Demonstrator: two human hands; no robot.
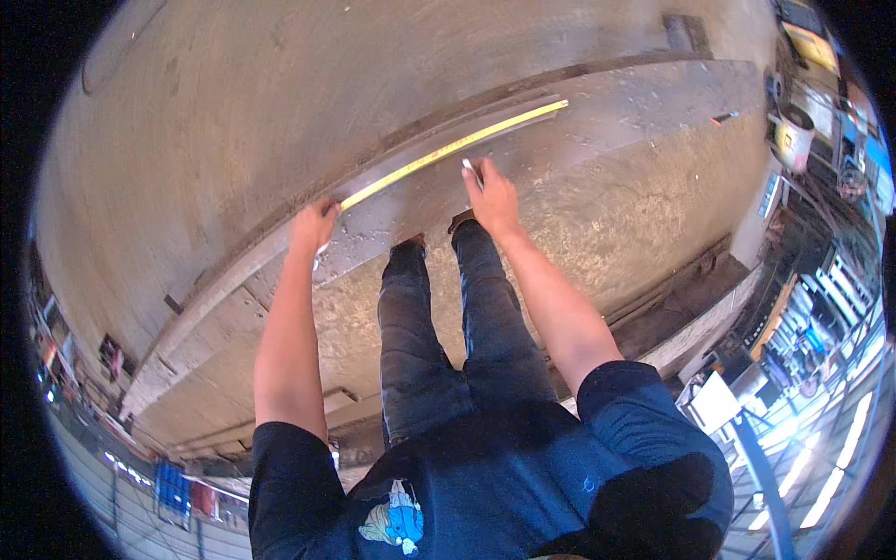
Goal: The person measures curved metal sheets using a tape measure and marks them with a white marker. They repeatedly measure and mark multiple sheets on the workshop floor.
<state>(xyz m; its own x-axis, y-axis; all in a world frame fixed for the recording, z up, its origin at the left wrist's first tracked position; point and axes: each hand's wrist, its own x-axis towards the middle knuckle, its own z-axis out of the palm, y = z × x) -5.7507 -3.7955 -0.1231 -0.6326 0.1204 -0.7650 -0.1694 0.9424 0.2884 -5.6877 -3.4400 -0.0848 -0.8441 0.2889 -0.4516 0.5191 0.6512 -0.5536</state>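
Note:
My left hand (316,225) is closed around the near end of a tape measure, whose case is hidden in the fingers. Its yellow blade (448,149) is drawn out up and to the right, lying along a thin metal strip (523,119). Under the strip is a long, flat, dark metal plate (635,103). My right hand (495,200) hovers to the right, below the blade and apart from it, pinching a short white stick (468,164) that looks like chalk. A small white bit shows beside my left wrist, too small to tell.
My legs in dark trousers (420,373) stand at the plate's near edge. A small red and black object (723,119) lies on the plate's right part. A white bucket (793,140) stands at the far right, with stacked metal pieces (831,299) below it.

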